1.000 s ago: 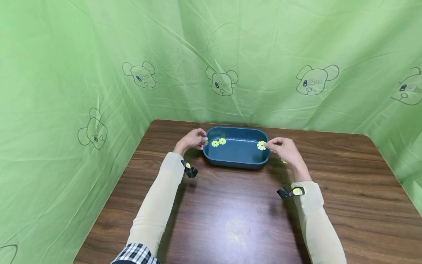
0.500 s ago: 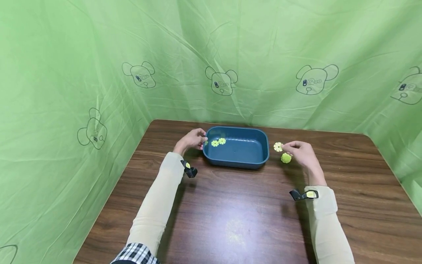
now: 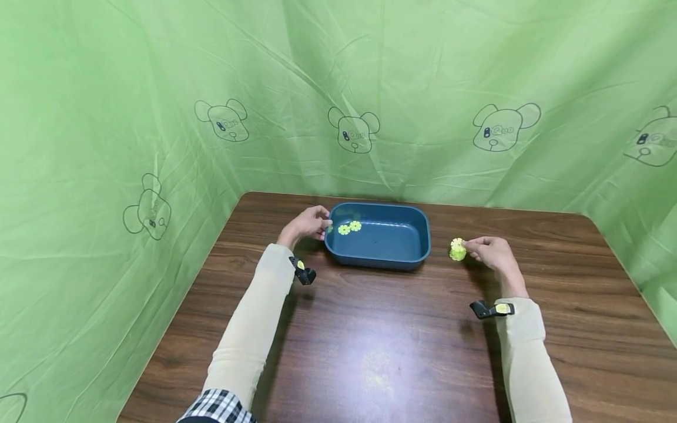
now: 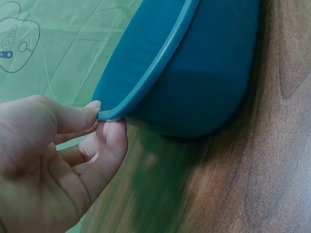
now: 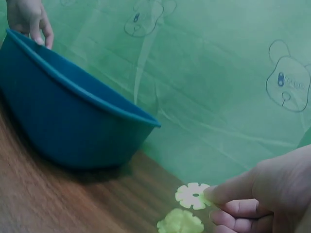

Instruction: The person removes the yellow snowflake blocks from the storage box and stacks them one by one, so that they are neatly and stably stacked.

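Observation:
With thumb and fingers my left hand [image 3: 307, 226] pinches the left rim of a blue plastic basin [image 4: 194, 87], which stands on the table. Two yellow-green flower-shaped discs [image 3: 355, 226] lie inside it toward the left end. To the right of the basin, my right hand [image 3: 494, 254] pinches another slotted flower disc [image 5: 187, 196] by its edge. Directly below that disc, a small pile of yellow-green flower pieces [image 5: 181, 223] rests on the table. In the right wrist view a narrow gap shows between disc and pile.
The brown wood-grain table [image 3: 338, 329] reaches back to a green curtain [image 3: 423, 70] with bear-head outlines. Another curtain side closes off the left. A bright glare spot lies on the table's front middle.
My right hand has moved rightward with the flower disc, from over the basin's right end to above the pile, then lower. The left hand stays on the rim.

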Demonstrator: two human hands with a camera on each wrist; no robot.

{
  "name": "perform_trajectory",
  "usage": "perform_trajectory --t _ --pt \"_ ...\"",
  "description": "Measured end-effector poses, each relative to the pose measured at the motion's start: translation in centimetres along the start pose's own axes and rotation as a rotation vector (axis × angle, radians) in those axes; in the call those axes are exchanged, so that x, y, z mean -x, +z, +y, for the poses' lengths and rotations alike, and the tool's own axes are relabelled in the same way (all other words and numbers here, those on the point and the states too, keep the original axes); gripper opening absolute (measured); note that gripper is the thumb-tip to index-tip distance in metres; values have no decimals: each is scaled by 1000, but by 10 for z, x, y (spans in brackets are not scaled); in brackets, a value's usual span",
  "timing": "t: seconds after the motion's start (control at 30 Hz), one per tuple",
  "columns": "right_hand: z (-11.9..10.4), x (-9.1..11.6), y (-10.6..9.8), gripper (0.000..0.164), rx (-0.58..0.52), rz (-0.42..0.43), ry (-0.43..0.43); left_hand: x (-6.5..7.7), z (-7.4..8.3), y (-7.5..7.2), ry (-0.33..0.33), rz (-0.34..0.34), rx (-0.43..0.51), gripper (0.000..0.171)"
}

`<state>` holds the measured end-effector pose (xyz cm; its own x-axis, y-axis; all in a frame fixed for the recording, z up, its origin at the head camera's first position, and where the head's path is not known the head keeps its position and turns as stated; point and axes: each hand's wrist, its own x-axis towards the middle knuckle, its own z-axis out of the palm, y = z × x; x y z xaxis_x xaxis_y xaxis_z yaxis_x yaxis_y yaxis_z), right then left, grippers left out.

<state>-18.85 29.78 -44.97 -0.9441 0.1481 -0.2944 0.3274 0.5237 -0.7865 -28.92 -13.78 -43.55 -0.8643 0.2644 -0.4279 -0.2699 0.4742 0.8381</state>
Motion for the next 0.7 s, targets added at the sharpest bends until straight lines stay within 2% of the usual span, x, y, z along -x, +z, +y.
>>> perform_trajectory --t 0.2,0.5,0.7 --pt "7 -5 3 42 18 -1 18 1 0 0 9 5 -9 30" --pt "6 -3 7 40 130 73 47 2 0 0 9 3 0 29" --pt "6 -3 8 38 181 130 28 3 0 0 12 -1 1 30"
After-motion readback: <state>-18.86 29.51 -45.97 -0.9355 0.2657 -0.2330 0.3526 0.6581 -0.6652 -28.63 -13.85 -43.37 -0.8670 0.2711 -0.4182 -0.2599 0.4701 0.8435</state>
